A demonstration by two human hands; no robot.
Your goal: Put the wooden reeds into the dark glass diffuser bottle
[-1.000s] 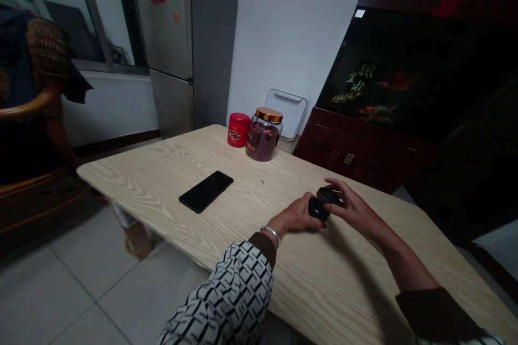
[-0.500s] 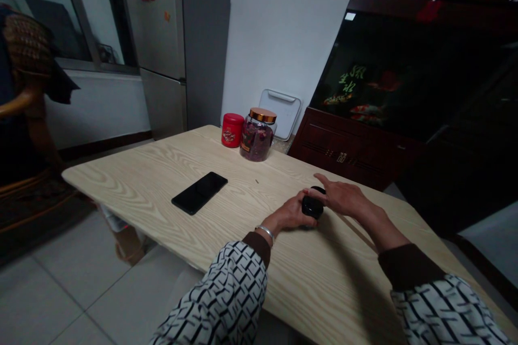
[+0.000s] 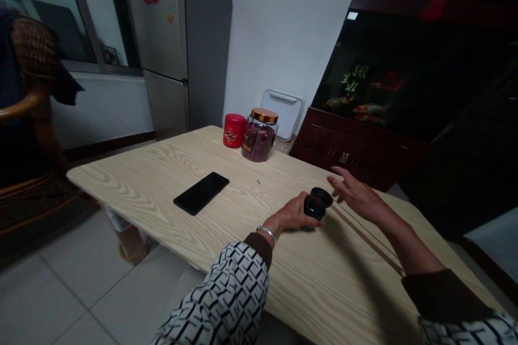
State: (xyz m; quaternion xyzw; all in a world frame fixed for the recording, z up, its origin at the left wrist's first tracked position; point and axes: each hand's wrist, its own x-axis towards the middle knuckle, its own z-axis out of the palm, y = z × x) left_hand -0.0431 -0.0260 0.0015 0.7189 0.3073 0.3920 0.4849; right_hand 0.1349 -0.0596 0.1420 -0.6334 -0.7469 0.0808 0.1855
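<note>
The near edge of the pale wood-grain table (image 3: 315,275) passes under the forearms, and there is open surface between them. Over this table, the left hand (image 3: 294,213) grips a small glossy black rounded object (image 3: 314,208), which has a dark round upper part. The right hand (image 3: 356,194) is just beside it, not touching, with fingers spread. To the left lies a flat black rectangular phone (image 3: 201,193). Farther, a red cylindrical canister (image 3: 233,131) and a clear copper-lidded jar (image 3: 258,139) occupy the far side.

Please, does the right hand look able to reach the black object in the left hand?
Probably yes: the right hand is open beside the black object, nothing visible between them, and the left hand holds its other side.
</note>
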